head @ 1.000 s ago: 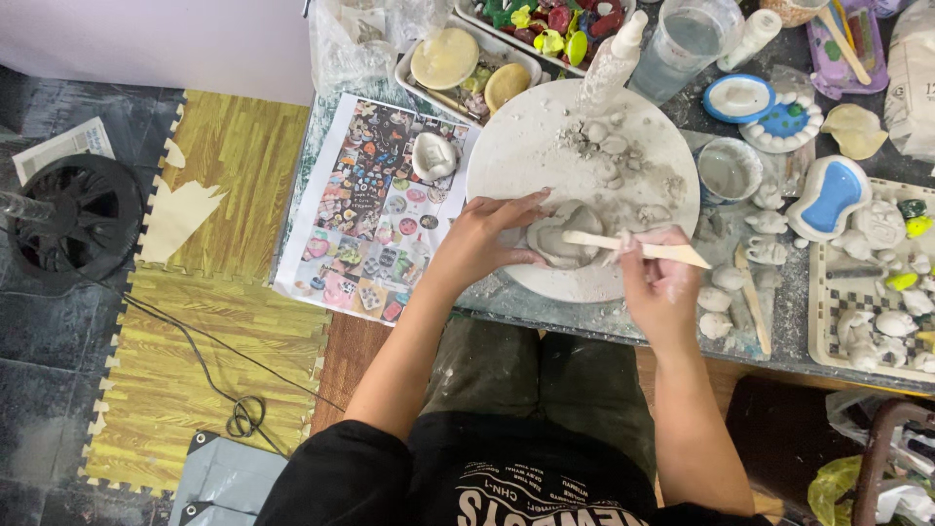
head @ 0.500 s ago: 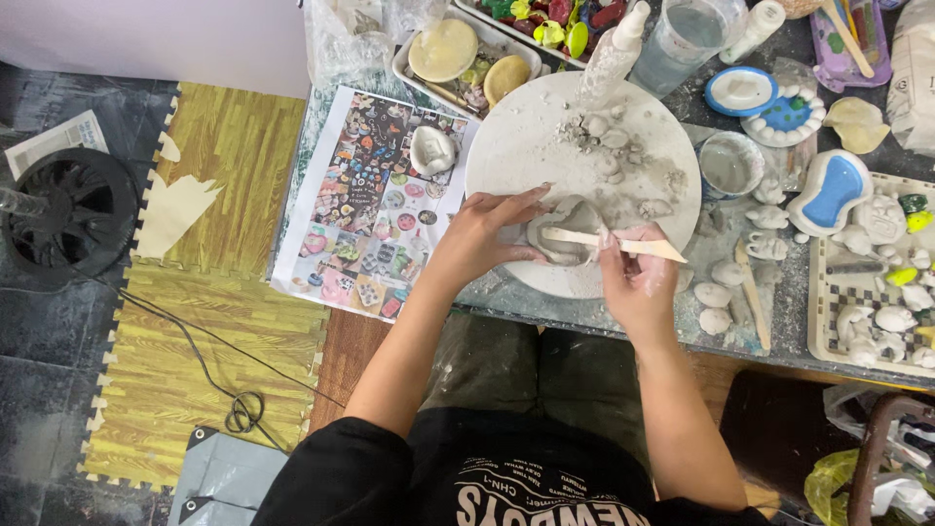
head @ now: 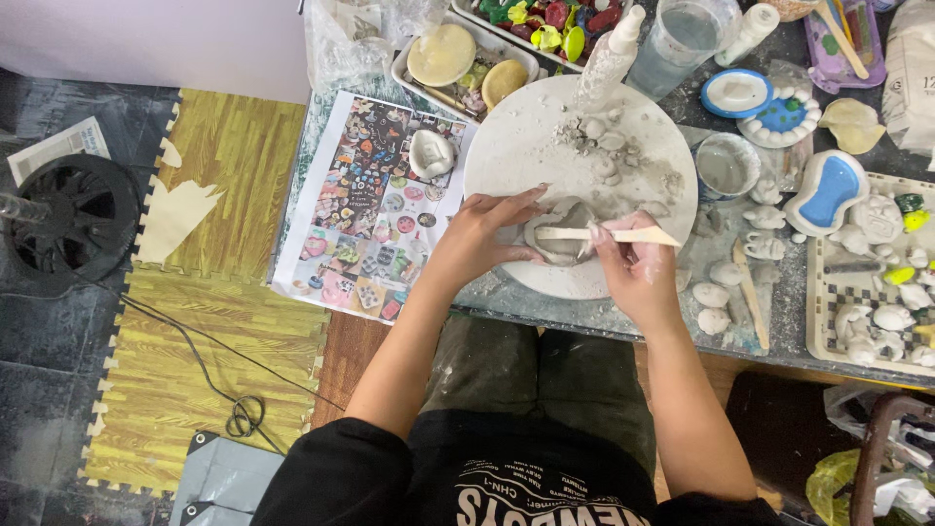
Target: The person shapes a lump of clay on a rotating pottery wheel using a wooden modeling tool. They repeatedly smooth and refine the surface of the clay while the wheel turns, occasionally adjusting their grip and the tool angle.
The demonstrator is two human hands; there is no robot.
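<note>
Round white work board holds centre of cluttered table. Printed picture sheet at 9 o'clock of board, blue-and-white moulds at 3 o'clock.

Grey clay piece sits at 6 o'clock on board.

Left hand now cups clay from 9 o'clock side, fingers curled loosely round it.

Right hand pinches wooden modelling stick, fingers closed tight on it. Stick has swung flatter since a second ago, tip now lying across clay – shaping stroke under way, piece staying put.
</note>
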